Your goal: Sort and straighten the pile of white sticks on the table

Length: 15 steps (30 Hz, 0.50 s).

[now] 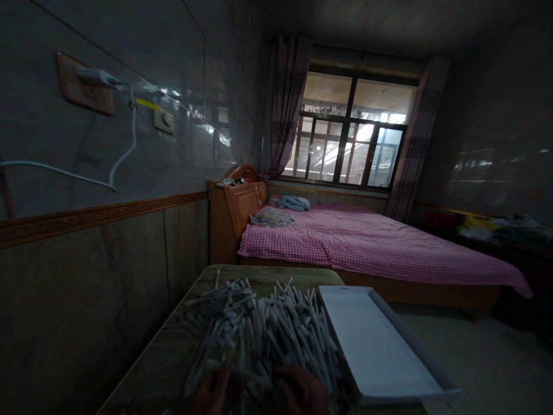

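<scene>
A heap of slim, pale stick-like pieces (289, 323), perhaps pens or tubes, covers much of a small table (159, 351). At the near edge of the heap, my left hand (213, 392) has its thumb and fingers closed around one pale stick (248, 374), which lies roughly crosswise. My right hand (302, 389) is beside that stick's other end, its fingers curled inward; what they hold is too dark to make out. To the right of the heap is a shallow white tray (375, 340) with raised sides, partly over the table's right edge.
Behind the table stands a bed (345, 242) with a pink checked sheet and a wooden headboard (246, 207). A tiled wall runs along the left, with a charger (97, 76) in a socket and its white cable hanging. Floor (440, 340) shows at right.
</scene>
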Motion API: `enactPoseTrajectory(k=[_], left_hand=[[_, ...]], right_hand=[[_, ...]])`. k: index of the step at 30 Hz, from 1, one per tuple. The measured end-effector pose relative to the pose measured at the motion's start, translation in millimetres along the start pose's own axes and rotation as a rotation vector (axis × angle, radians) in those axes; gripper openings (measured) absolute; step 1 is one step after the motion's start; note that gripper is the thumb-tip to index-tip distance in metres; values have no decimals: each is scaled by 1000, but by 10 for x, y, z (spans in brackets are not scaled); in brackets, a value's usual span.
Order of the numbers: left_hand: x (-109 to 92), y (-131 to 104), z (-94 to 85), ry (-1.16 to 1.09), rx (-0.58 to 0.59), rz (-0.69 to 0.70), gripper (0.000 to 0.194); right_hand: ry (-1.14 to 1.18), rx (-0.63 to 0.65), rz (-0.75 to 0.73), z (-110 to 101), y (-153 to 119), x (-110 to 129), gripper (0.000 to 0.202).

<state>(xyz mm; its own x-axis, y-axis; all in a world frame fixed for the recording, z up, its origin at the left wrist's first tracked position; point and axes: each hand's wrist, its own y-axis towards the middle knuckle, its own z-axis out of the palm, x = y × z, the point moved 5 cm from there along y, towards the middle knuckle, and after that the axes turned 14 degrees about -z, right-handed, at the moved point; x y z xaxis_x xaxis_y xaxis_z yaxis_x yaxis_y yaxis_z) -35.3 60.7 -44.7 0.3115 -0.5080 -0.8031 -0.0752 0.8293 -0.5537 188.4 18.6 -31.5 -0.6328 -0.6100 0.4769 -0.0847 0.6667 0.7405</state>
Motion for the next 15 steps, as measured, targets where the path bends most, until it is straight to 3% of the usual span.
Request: enactPoseTrajectory(k=[3, 6, 10, 15], left_hand=[[-31, -40, 41, 2, 39, 4, 23], [-54, -78, 38, -55, 14, 73, 16], [-27, -87, 43, -91, -55, 84, 17], [-61, -136, 68, -92, -16, 73, 13]], right_hand=[[32, -33, 139, -16, 17, 15, 26], [-94, -32, 69, -65, 69, 71, 16], [-266, 87, -13, -75, 120, 34, 26], [-246, 85, -60, -82, 107, 3, 34]])
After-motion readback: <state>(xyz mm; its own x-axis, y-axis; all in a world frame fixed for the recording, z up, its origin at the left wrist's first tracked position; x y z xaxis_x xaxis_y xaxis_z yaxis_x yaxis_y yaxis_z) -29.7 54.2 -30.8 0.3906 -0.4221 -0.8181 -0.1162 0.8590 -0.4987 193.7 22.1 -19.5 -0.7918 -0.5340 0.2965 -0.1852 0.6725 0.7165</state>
